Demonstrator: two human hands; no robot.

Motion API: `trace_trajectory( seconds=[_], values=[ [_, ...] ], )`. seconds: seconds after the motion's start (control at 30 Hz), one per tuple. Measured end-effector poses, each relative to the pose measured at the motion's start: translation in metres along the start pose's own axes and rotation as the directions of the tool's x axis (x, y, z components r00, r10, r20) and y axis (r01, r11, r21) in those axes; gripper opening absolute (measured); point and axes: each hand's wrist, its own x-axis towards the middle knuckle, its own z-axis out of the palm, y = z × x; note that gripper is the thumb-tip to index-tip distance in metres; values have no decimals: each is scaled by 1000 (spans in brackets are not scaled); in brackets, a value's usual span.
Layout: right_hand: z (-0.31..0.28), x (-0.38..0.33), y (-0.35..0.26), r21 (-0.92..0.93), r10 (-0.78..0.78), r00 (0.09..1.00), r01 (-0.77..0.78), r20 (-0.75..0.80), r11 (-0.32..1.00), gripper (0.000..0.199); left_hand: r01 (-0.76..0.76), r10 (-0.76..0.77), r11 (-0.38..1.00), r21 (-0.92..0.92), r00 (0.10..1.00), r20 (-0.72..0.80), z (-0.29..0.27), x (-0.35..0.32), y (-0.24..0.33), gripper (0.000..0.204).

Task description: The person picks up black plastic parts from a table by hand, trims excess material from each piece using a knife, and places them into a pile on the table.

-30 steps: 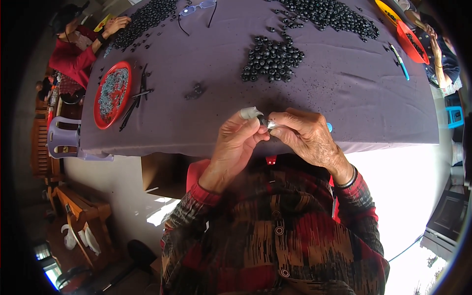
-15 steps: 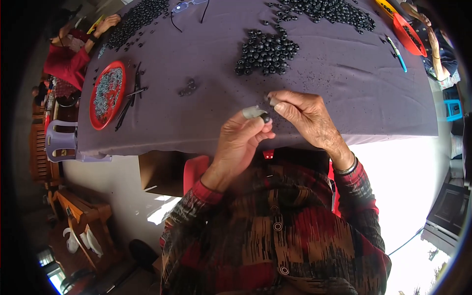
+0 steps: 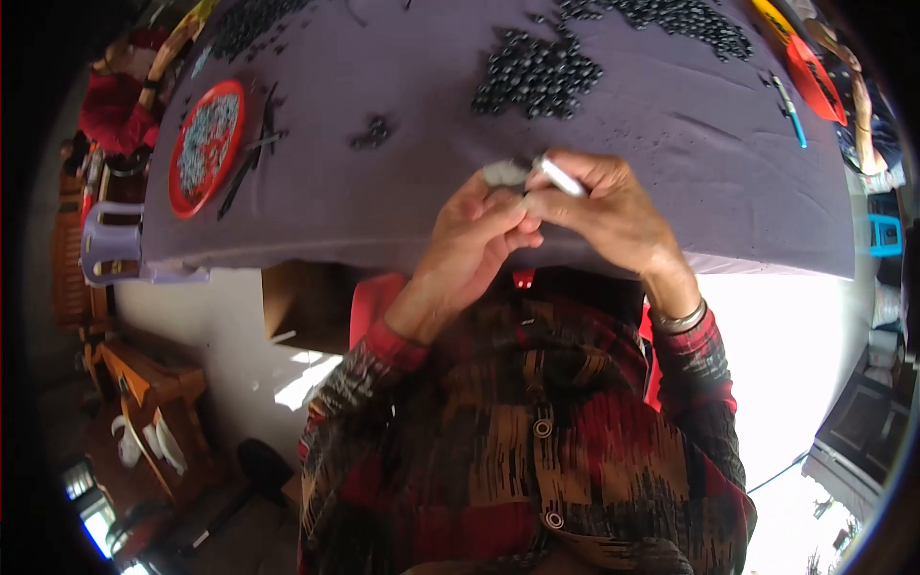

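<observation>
My left hand (image 3: 470, 225) is closed in a pinch over the near part of the table, a whitish cover (image 3: 504, 173) on its index finger. The round black bead it grips is almost wholly hidden by the fingers now. Closed too, my right hand (image 3: 613, 211) holds a small pale, shiny, narrow tool (image 3: 562, 176); its kind is not clear. The fingertips of both hands meet. Beyond them lies a heap of black beads (image 3: 537, 77). A small cluster of black beads (image 3: 372, 132) sits to the left.
At left, a red tray (image 3: 240, 125) holds many small pale pieces, beside thin dark tools (image 3: 251, 172). More black beads (image 3: 671, 24) lie far off. A pen (image 3: 790, 110) and a red basket (image 3: 815, 81) are at right. Other people sit at both far sides.
My right hand has turned and come against the left fingertips, showing more of the pale tool. The bead in my left fingers is now mostly covered. The whole view has shifted slightly.
</observation>
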Motion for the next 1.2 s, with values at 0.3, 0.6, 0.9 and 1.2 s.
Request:
trace_trajectory(
  seconds=[0.3, 0.6, 0.9, 1.2],
  values=[
    [7, 13, 7, -170, 100, 975, -134, -196, 976, 13, 85, -88, 985, -149, 996, -11, -20, 12, -5, 17],
    [12, 14, 9, -195, 94, 979, -129, -179, 972, 14, 63, -70, 978, -198, 997, -31, -17, 12, -5, 15],
    [-2, 18, 24, 172, 256, 959, -234, -119, 957, 12, 72, -89, 974, -216, 994, -69, -15, 13, -3, 14],
    [0, 18, 24, 130, 232, 957, -212, -173, 969, 8, 81, -99, 970, -228, 993, -68, -15, 14, -4, 10]
  ],
)
